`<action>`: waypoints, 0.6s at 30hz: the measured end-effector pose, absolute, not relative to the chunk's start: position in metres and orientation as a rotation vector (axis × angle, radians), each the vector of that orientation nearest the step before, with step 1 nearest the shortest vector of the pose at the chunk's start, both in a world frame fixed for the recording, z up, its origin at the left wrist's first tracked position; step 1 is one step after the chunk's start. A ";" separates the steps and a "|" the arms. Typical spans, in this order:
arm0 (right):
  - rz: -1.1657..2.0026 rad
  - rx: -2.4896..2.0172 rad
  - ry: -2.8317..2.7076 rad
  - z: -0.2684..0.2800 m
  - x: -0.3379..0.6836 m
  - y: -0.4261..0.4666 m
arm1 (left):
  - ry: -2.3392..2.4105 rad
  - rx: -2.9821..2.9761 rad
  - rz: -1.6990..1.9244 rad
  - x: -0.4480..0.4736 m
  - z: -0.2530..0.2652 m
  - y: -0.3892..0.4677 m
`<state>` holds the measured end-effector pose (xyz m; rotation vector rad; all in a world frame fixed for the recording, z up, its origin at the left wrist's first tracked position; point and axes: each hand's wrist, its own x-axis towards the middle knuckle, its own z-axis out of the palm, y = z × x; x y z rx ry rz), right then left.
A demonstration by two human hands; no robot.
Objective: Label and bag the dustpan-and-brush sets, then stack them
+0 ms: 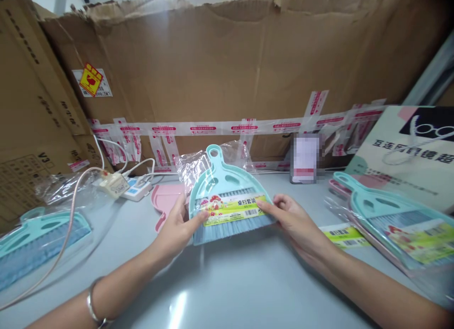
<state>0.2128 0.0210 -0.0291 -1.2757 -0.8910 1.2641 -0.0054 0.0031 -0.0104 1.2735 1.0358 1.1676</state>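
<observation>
Between my two hands is a turquoise dustpan and brush set (223, 177), tilted up off the grey table with its handle away from me. A printed label with a red mushroom (227, 209) lies across its front, and a clear plastic bag (191, 165) shows behind the handle. My left hand (179, 225) grips the left edge, thumb on the label. My right hand (292, 220) pinches the right edge, thumb on the label's right end. Behind my left hand lies a pink dustpan (166, 199), partly hidden.
Bagged turquoise sets lie at left (42, 234) and in a stack at right (397, 215). A loose label (344, 236) lies beside that stack. A power strip (136, 189) with cables stands left, a phone (305, 158) leans at the back. Cardboard (213, 68) walls the rear.
</observation>
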 end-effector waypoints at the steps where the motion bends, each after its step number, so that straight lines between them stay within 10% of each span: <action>1: 1.243 -1.279 -0.860 -0.028 0.213 0.021 | 1.041 1.284 1.160 -0.006 -0.011 0.004; 18: 1.688 -1.100 -0.826 -0.026 0.207 0.016 | 1.083 1.121 1.140 -0.003 -0.013 0.005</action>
